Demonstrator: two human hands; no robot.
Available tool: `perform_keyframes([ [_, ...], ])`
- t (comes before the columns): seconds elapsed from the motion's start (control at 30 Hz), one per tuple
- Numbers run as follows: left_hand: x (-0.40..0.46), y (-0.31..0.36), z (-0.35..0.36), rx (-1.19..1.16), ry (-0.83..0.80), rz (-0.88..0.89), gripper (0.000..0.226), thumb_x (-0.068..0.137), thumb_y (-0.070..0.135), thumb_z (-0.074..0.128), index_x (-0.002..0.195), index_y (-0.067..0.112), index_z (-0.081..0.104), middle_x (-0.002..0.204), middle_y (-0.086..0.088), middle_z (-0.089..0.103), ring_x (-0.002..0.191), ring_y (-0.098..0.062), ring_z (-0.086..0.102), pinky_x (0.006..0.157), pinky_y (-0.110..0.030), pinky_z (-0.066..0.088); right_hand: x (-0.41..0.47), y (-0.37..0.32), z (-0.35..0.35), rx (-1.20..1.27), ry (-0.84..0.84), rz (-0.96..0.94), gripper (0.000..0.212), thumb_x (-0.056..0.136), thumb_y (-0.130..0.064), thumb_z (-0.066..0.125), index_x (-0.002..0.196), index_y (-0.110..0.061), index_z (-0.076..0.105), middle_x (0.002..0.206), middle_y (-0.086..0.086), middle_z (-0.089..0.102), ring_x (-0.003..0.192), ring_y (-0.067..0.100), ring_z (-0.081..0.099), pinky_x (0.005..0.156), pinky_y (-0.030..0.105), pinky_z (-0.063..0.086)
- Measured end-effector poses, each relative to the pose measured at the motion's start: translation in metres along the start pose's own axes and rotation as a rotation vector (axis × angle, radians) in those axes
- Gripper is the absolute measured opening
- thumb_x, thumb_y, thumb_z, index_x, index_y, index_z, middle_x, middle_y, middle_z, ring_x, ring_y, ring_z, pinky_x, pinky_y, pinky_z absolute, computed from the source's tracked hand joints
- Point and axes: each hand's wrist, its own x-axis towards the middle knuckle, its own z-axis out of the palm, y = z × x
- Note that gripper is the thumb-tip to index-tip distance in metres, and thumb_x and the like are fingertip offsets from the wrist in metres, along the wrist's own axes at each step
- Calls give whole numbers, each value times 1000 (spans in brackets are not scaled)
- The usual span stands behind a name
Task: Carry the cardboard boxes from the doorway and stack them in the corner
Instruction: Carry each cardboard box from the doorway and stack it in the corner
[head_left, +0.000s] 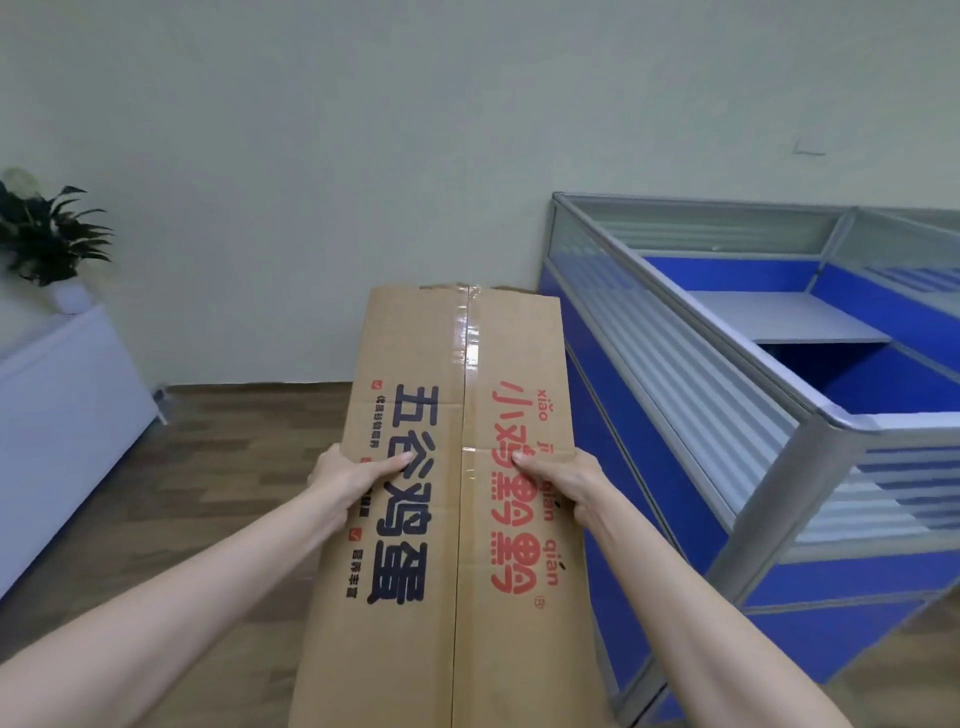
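Observation:
A long brown cardboard box, taped along its middle seam and printed with dark blue and red characters, is held out in front of me above the floor. My left hand grips its left edge, thumb lying on the top face and fingers hidden down the side. My right hand grips the right edge the same way. The box's underside and near end are hidden.
A blue and grey office cubicle partition with a grey desk top stands close on the right. A white cabinet with a potted plant stands at the left. Wooden floor runs ahead to a pale wall.

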Motion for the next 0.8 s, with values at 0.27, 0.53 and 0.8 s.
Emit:
perform_keyframes([
  [0.27,209,132,91,-24,10,-39,85,53,43,97,122,14,57,106,-9,74,94,-28,72,90,-52,57,238,-124,-42,-9,-36,-5,50,69,-31,94,109,-14,71,97,4,79,93,21,73,76,35,55],
  [0.53,381,243,159,-67,-60,-24,78,55,40,95,118,13,58,103,-13,75,92,-31,74,88,-51,58,419,-225,-67,20,-6,-47,51,70,-29,93,112,-12,69,104,7,77,97,23,72,75,35,55],
  [0.8,590,320,221,-114,-173,-43,99,37,46,96,122,13,57,104,-14,76,91,-32,75,78,-48,61,608,-309,-68,44,67,-52,36,73,-24,91,98,-13,67,96,8,76,84,20,72,61,31,53],
])
